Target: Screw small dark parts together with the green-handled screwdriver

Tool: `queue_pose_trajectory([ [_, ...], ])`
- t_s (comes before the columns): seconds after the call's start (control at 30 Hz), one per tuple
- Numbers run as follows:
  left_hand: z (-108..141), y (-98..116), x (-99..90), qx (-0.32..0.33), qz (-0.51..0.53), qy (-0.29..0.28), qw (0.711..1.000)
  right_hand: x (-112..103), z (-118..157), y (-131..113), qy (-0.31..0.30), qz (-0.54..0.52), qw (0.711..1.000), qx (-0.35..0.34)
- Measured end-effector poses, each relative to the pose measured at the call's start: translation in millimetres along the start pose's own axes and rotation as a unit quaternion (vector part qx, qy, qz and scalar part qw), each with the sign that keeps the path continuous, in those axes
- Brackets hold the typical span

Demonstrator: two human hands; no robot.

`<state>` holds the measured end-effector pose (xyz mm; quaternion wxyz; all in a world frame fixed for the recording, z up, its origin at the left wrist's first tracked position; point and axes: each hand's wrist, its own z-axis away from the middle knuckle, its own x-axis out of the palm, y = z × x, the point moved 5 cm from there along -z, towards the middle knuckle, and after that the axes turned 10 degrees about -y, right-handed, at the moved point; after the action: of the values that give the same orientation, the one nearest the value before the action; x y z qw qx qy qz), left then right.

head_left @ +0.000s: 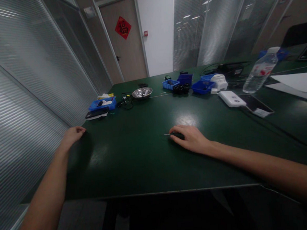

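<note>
My right hand (190, 137) rests on the green table, its fingers closed round the black handle of a small screwdriver (177, 135). The thin metal shaft points left, lying low over the tabletop; its tip is too small to make out. At the table's left edge lies my left hand (74, 135), fingers loosely stretched to the right, with nothing visible in them. Nearest to it, farther back, are a black flat case (96, 113) and a blue tray (108, 104) of small items.
Farther back stand a shiny metal bowl (141, 92), a black cable (126, 102) and blue bins (202, 87). On the right are a white power bank (232, 99) with a cable, a dark phone-like slab (255, 103), a water bottle (261, 70) and white paper (299, 81).
</note>
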<state>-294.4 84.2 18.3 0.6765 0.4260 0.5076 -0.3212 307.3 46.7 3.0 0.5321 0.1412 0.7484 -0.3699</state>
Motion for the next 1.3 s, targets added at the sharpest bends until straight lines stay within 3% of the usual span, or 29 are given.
queue_pose_trajectory([
  [0.4,2.5,3.9,2.5,0.016,-0.011,-0.015,1.000,1.1,-0.4,0.8,0.005,-0.001,1.000,-0.005],
  [0.57,4.5,24.0,10.9,0.069,0.014,-0.014,0.997,0.7,-0.7,-0.3,0.004,-0.002,1.000,-0.010],
  [0.67,12.9,61.8,28.0,0.127,0.043,-0.036,0.990,1.2,-0.6,-0.5,0.003,0.000,1.000,-0.015],
  [0.73,30.9,103.3,43.8,0.196,0.081,-0.070,0.975,1.7,-0.5,-0.3,0.002,0.004,1.000,-0.015],
  [0.9,119.1,228.3,86.0,0.397,0.145,-0.171,0.890,2.9,-0.4,-1.1,-0.006,0.012,1.000,-0.011],
  [1.0,168.7,283.1,109.1,0.482,0.172,-0.199,0.836,2.8,0.1,-3.1,-0.003,0.015,1.000,-0.018],
  [1.13,198.6,312.1,126.3,0.530,0.196,-0.185,0.804,1.8,0.8,-4.5,0.005,0.017,1.000,-0.019],
  [1.3,202.3,309.8,126.3,0.537,0.205,-0.200,0.793,0.4,0.0,-5.2,0.003,0.010,1.000,-0.011],
])
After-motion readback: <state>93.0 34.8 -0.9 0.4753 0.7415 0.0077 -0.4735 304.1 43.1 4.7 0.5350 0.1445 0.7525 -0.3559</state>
